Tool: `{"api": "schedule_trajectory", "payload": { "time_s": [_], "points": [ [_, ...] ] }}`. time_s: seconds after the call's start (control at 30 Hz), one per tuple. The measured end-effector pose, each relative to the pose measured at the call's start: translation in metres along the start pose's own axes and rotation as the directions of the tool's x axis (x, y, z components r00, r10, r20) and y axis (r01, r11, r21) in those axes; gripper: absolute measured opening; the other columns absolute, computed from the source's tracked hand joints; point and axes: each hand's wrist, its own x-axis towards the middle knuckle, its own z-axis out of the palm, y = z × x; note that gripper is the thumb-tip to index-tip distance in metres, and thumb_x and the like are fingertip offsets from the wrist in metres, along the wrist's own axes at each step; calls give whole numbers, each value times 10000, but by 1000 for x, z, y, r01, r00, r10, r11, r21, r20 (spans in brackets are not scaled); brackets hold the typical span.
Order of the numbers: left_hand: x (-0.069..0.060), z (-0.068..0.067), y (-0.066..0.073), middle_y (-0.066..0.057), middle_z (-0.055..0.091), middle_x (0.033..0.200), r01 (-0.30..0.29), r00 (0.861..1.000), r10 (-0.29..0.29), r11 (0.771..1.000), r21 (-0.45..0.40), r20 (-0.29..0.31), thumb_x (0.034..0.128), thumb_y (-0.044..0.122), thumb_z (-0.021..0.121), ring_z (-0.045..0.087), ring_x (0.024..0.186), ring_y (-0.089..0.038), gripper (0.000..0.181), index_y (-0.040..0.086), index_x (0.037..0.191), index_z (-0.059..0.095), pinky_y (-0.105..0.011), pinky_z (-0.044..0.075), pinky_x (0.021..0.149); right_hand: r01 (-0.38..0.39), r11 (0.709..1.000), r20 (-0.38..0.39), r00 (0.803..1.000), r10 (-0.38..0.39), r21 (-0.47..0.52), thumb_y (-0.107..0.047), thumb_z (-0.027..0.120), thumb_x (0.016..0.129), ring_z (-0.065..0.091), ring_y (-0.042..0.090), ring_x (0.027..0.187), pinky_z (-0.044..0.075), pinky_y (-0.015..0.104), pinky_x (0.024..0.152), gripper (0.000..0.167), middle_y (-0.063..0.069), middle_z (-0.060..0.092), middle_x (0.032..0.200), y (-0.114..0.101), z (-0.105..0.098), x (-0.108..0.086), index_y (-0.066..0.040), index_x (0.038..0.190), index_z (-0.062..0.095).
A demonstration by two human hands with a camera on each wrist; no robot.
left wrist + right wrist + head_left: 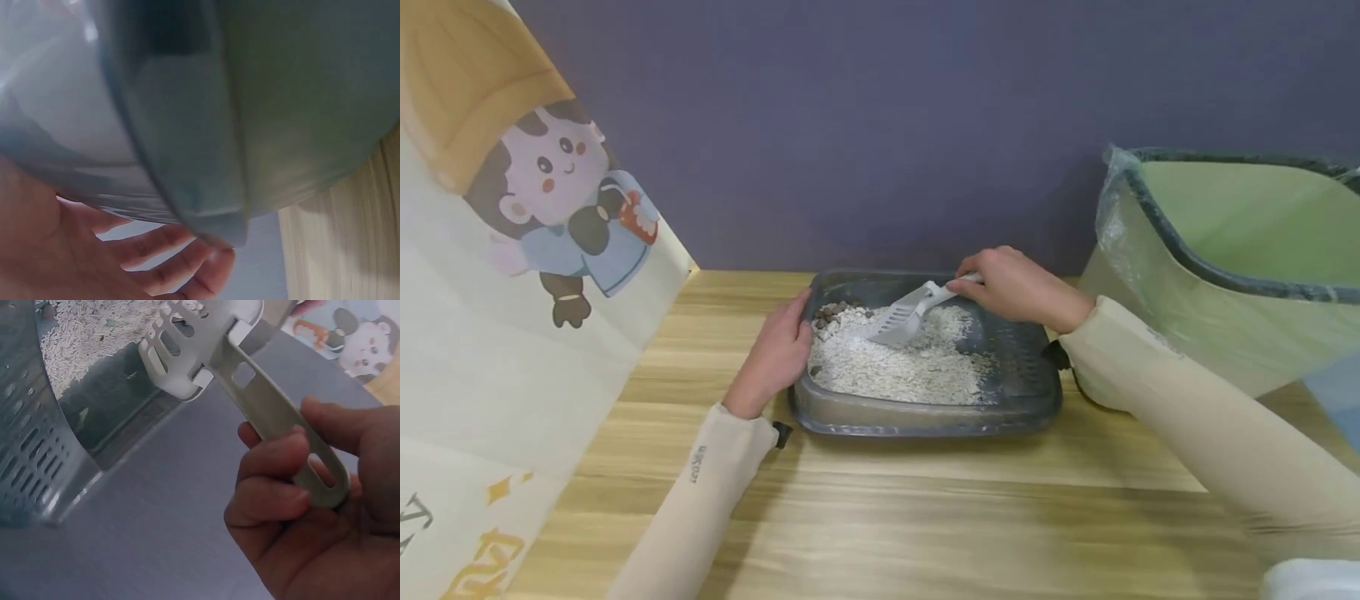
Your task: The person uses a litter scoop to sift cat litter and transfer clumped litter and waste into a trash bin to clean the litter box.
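So the back wall [865, 125] is plain dusky blue-purple, filling 11 through 1 o'clock. From 10 down to 8 there's a whitish wall panel [482, 367] with a cartoon figure [561, 175] in an orange hat and blue top, plus orange lettering [482, 567] around 8. At 6 it's yellowish wood-grain surface [880, 508], can't tell if floor or tabletop. Lighting's soft, shadows blurry.

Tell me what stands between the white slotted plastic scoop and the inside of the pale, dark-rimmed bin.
Two raised edges: the dark grey plastic tray's right wall and the bin's rim. Nothing visible covers the bin's opening. The right hand grips the scoop.
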Motion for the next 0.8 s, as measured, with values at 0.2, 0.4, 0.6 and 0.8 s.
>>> {"api": "schedule_trajectory", "payload": {
  "time_s": [0.2, 0.4, 0.6, 0.8],
  "points": [
    [2, 1, 2, -211, 317, 1468, 5, 1000, -5, 1000, 14, 9, 991, 174, 337, 307, 1328, -369, 529, 72, 1500, 234, -497, 244, 1081, -47, 998, 133, 990, 41, 43, -302, 504, 990, 445, 159, 492, 433, 371, 638, 334, 75, 632, 815, 12, 6, 33, -76, 1199, 634],
    [2, 0, 1, -185, 273, 1500, 35, 999, -35, 999, 29, 19, 1001, 196, 324, 260, 1356, -362, 529, 114, 1511, 213, -509, 209, 1092, -38, 998, 220, 975, 27, 47, -261, 488, 999, 555, 223, 720, 444, 403, 706, 351, 110, 612, 1119, 22, 17, 50, -64, 1277, 573],
    [2, 1, 2, -174, 270, 1505, 38, 999, -39, 998, 42, 10, 996, 205, 339, 248, 1366, -342, 532, 123, 1510, 227, -488, 201, 1099, 0, 999, 230, 973, -9, 38, -249, 492, 997, 579, 223, 917, 453, 408, 766, 363, 98, 578, 1213, 22, 30, 61, -86, 1319, 533],
    [2, 1, 0, -180, 247, 1512, 54, 998, -55, 997, 53, 14, 999, 207, 332, 212, 1379, -350, 531, 126, 1511, 223, -491, 169, 1108, 3, 999, 313, 949, -16, 42, -240, 493, 995, 410, 167, 572, 375, 340, 551, 294, 69, 587, 918, 20, 39, 74, -208, 1286, 518]
  ]
}}
